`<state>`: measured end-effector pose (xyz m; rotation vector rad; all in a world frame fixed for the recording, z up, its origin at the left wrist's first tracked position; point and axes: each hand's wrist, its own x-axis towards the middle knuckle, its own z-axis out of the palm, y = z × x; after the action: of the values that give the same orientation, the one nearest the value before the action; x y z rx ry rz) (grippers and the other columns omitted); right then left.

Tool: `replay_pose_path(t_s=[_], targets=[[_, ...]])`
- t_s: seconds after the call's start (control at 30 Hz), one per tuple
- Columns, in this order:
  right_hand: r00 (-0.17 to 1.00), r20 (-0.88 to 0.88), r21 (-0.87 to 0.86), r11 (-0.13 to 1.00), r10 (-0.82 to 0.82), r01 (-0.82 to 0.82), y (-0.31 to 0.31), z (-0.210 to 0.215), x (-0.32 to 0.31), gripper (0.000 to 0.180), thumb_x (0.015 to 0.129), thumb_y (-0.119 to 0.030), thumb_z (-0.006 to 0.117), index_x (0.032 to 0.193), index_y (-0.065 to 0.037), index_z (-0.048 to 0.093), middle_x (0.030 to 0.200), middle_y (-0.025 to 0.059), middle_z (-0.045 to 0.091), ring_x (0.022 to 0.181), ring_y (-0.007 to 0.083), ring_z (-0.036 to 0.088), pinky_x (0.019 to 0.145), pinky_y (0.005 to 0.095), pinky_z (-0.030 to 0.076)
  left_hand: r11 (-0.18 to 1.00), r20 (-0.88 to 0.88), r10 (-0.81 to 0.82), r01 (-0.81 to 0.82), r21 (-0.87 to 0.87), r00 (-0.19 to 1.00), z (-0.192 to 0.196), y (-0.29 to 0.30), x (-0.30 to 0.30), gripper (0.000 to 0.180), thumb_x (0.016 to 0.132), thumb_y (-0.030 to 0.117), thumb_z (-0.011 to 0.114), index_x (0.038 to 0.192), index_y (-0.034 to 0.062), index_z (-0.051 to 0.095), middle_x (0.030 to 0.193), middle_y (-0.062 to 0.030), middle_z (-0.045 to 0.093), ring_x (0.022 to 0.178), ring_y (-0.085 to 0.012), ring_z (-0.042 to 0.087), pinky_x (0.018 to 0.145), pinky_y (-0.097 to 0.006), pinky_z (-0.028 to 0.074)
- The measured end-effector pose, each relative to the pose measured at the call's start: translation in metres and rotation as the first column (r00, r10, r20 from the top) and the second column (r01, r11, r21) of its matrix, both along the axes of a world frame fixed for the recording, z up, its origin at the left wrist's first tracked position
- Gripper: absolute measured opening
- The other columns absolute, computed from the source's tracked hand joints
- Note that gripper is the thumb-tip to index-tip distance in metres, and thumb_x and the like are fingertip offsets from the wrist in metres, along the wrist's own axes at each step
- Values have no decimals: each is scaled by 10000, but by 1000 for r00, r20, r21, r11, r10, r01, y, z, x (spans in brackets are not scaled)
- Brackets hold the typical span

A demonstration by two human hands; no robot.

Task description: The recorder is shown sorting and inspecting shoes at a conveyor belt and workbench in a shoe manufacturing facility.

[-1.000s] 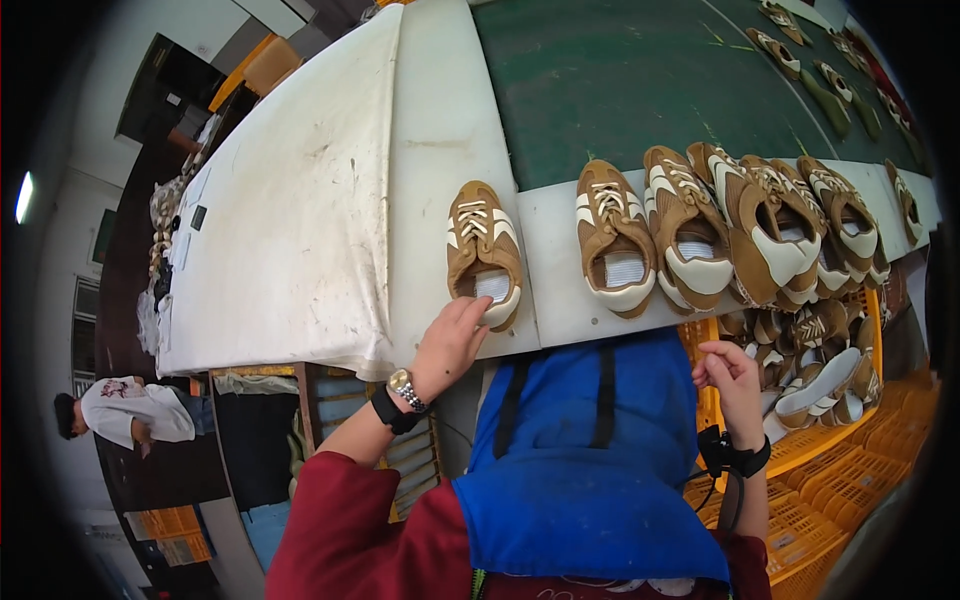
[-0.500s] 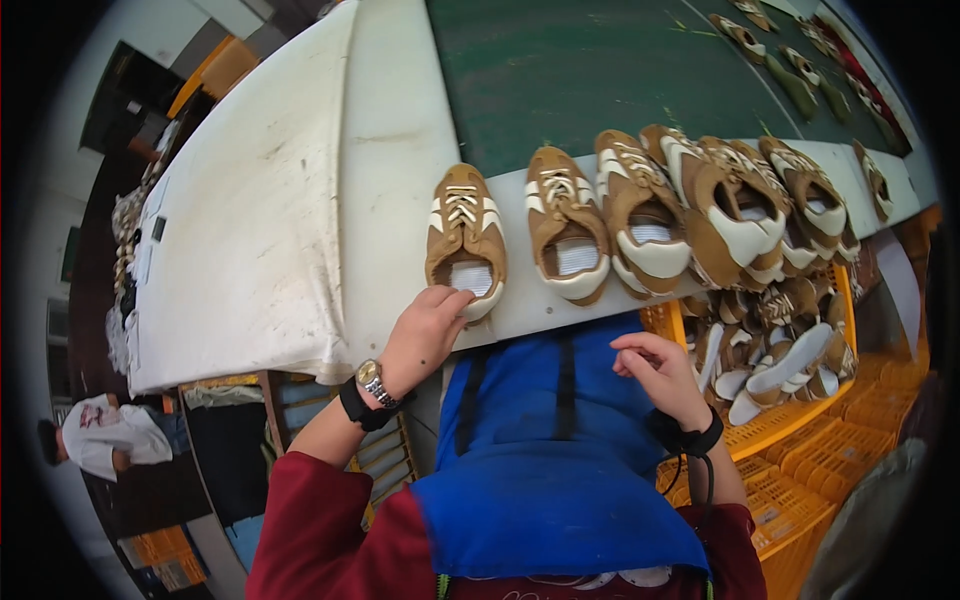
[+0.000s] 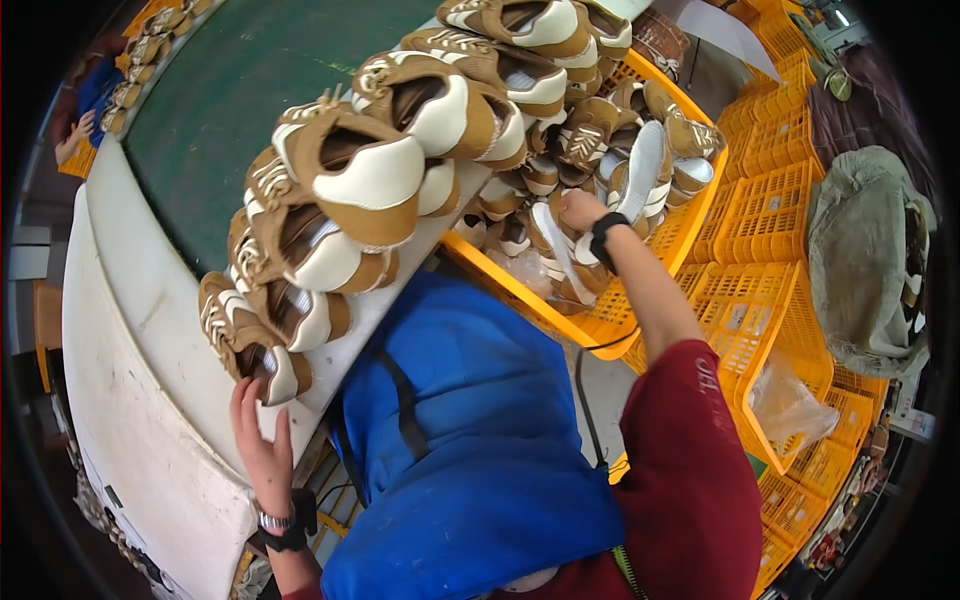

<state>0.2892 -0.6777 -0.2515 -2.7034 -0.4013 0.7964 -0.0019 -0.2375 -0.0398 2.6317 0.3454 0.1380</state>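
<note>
Brown-and-white lace-up sneakers stand in a row along the white table edge. The nearest sneaker [image 3: 232, 322] has its heel toward me. My left hand [image 3: 264, 445] is open beside that heel, fingers apart and tips close against it; actual contact is unclear. On the right, my right hand [image 3: 582, 210] reaches into a yellow plastic basket [image 3: 690, 255] heaped with similar sneakers. Its fingers are curled down among them, beside a shoe with a long pale sole or insole [image 3: 562, 245]. What those fingers grip is hidden. Another pale insole-like piece [image 3: 640, 170] lies on the heap.
A green work surface [image 3: 270, 90] lies beyond the row of sneakers, and a white cloth-covered table [image 3: 130, 345] is on the left. Stacked yellow baskets [image 3: 770, 215] and a grey-green cloth bundle [image 3: 865, 270] stand on the right. Another person's hand [image 3: 75, 140] shows at far left.
The view has swung right. My right hand has gone from near the apron into the basket. My left hand has come off the nearest sneaker's heel, its fingers now spread.
</note>
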Motion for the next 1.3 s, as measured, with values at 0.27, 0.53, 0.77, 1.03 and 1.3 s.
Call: replay_pose_path(t_s=[0.27,0.53,0.77,1.03,1.3], targets=[[826,-87,-712,546,556,-442,63,-107,-17,299,801,-134,473,1080,-138,581,1219,49,466,1036,281,507,673,460,469,987,-3,74,-73,140,997,22,-22,-14,340,767,-16,521,1105,-22,485,1162,-167,478,1093,-308,448,931,-367,331],[738,8,-496,643,675,-583,23,-59,-23,261,778,-119,511,1024,-58,571,1005,109,575,861,246,597,705,344,472,987,14,64,-66,144,998,32,-32,-14,315,756,-33,521,1070,-23,517,1074,-174,541,1034,-317,501,894,-372,370],[906,417,196,966,70,-166,-47,80,-48,179,606,-15,637,780,-45,608,830,119,522,810,291,550,736,336,454,912,-59,-328,300,-281,943,36,-83,27,286,705,-24,551,991,-36,548,1007,-166,573,990,-283,533,878,-333,382],[969,-249,833,510,-1,215,-34,193,-77,221,654,-32,692,853,-12,598,944,39,502,869,126,504,738,233,419,770,131,-463,471,-431,877,13,-135,72,661,662,232,713,1195,-16,410,1252,-163,412,1172,-295,387,964,-352,307],[874,-474,692,568,-107,445,-9,67,-33,375,813,-243,552,1133,-52,509,1031,23,550,816,132,564,687,257,476,491,-135,-719,362,-792,682,-8,-125,51,264,743,149,660,913,-16,542,785,-132,592,688,-203,597,614,-274,453]])
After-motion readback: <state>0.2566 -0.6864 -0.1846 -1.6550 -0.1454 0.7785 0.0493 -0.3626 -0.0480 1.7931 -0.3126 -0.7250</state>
